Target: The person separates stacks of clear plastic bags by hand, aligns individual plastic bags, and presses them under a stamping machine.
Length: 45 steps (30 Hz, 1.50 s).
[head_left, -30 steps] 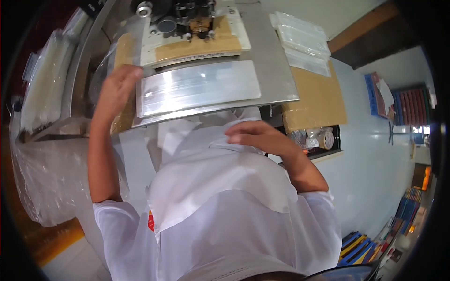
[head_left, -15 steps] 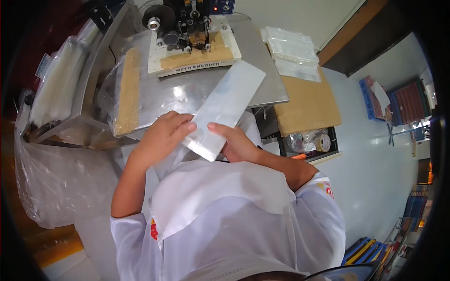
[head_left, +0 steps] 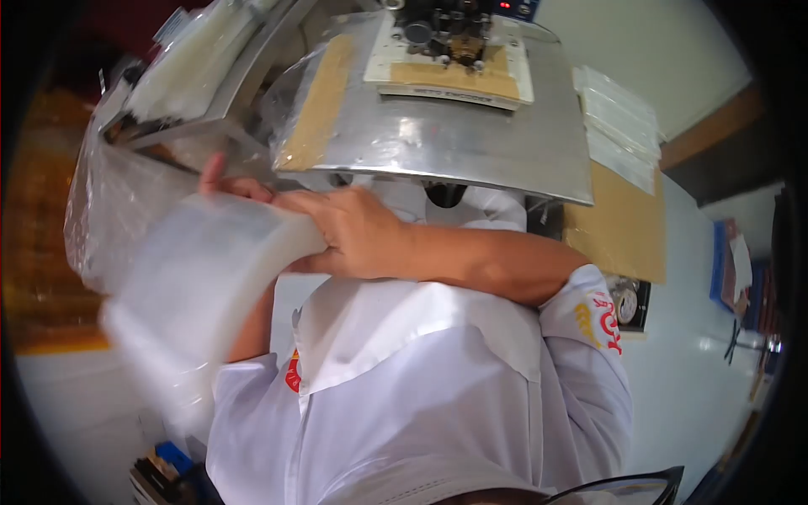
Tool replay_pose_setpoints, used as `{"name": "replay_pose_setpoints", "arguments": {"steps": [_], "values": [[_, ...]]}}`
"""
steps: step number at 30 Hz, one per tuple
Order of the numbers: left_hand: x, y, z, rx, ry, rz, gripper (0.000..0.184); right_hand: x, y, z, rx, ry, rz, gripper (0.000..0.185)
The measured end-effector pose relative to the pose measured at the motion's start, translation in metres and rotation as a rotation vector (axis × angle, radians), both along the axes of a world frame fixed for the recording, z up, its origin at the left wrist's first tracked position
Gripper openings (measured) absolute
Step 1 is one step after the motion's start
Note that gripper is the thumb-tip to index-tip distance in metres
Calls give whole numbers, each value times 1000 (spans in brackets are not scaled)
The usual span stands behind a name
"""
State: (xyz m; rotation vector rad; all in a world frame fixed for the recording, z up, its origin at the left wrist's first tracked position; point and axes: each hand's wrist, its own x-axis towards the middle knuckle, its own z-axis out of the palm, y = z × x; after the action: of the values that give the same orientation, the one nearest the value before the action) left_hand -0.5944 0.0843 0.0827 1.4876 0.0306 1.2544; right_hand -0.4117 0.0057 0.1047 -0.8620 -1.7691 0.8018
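Here, blurred plastic stack [head_left: 198, 282] is clamped at right end by right hand's [head_left: 358, 231] fingers; left hand [head_left: 238, 187] is half hidden at upper edge, grip cannot be told. Stack is held off metal table [head_left: 505, 151], near front left corner; encoder [head_left: 454, 94] is set back from front edge.

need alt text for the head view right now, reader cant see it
A person's right hand grips a bent, motion-blurred bundle of translucent plastic, the left hand partly hidden behind it. Beyond them, a machine marked ENCODER stands on a metal tabletop.
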Motion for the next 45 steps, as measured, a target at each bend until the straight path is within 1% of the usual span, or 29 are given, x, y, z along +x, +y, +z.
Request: {"name": "replay_pose_setpoints", "arguments": {"steps": [1, 3, 4, 6, 8, 9, 10, 12, 13, 16, 17, 18, 20, 22, 23, 26, 27, 30, 31, 34, 35, 37, 38, 39, 40, 41, 42, 44, 45], "values": [[-14, -2, -13, -29, 180, 48, 58, -16, 3, -28, -87, 133, 41, 50], [-28, -10, -58, -232, 756, 421, 55, -45, 6, -78, -994, 624, 161, 51], [-28, -17, -62, -346, 1041, 600, 55, -49, 2, -88, -1189, 755, 239, 52], [-27, -22, -55, -597, 931, 563, 59, -60, 5, -97, -1033, 703, 232, 58], [-74, -19, -58, -193, 981, 824, 58, -66, 8, -79, -615, 540, 202, 60], [-72, -26, -46, -145, 781, 877, 56, -65, 9, -64, -406, 454, 183, 61], [-70, -32, -34, -77, 593, 915, 55, -57, 12, -42, -394, 292, 242, 59], [-60, -36, -12, -331, 82, 635, 50, -40, 17, -2, -363, -23, 356, 57], [-78, -28, -19, -497, -34, 403, 49, -43, 17, -7, -310, -91, 284, 57], [-70, -27, -33, -464, 511, 541, 48, -53, 10, -69, -394, 221, 104, 58], [-55, -29, -55, -450, 774, 648, 50, -58, 11, -83, -665, 390, 64, 59], [-41, -27, -72, -464, 935, 681, 51, -55, 9, -97, -1115, 687, 234, 57], [-22, -24, -64, -568, 968, 625, 55, -49, 7, -95, -1222, 736, 218, 56], [-17, -27, -57, -734, 929, 543, 59, -45, 6, -92, -1172, 748, 270, 56], [-22, -26, -59, -645, 954, 529, 61, -44, 8, -91, -1142, 752, 301, 56], [-49, -18, -51, -742, 654, 417, 62, -47, 15, -100, -730, 628, 379, 57], [-47, -19, -18, -866, 434, 209, 60, -44, 18, -90, -738, 636, 398, 60], [-44, -17, -35, -776, 380, 160, 51, -31, 33, -51, -724, 429, 642, 59], [-36, -19, -30, -750, 323, 101, 48, -35, 33, -47, -756, 542, 702, 62], [8, -24, 2, -674, -12, -290, 42, -35, 26, -32, -1047, 737, 896, 58], [23, -28, 10, -654, -128, -420, 40, -32, 24, -30, -1159, 711, 975, 58], [34, -19, -8, -539, -440, -580, 33, -30, 26, -22, -1097, 586, 962, 64], [18, -12, 0, -581, -352, -543, 33, -26, 30, -15, -1059, 524, 956, 67], [-10, -3, 17, -625, -258, -505, 33, -16, 41, 3, -966, -86, 745, 76], [-33, -1, 37, -532, -76, -352, 30, -9, 36, 13, -824, -65, 589, 78], [-36, -3, 48, -304, -48, -173, 27, -1, 32, 21, -679, -51, 431, 80], [-49, -3, 58, -254, -9, -95, 28, 5, 27, 30, -538, -40, 276, 82], [-46, -14, 64, -99, -65, 56, 29, 4, 8, 56, 19, 132, 199, 85], [-43, -20, 58, -200, -142, 204, 28, 0, 7, 56, 102, 137, 173, 81]]}}
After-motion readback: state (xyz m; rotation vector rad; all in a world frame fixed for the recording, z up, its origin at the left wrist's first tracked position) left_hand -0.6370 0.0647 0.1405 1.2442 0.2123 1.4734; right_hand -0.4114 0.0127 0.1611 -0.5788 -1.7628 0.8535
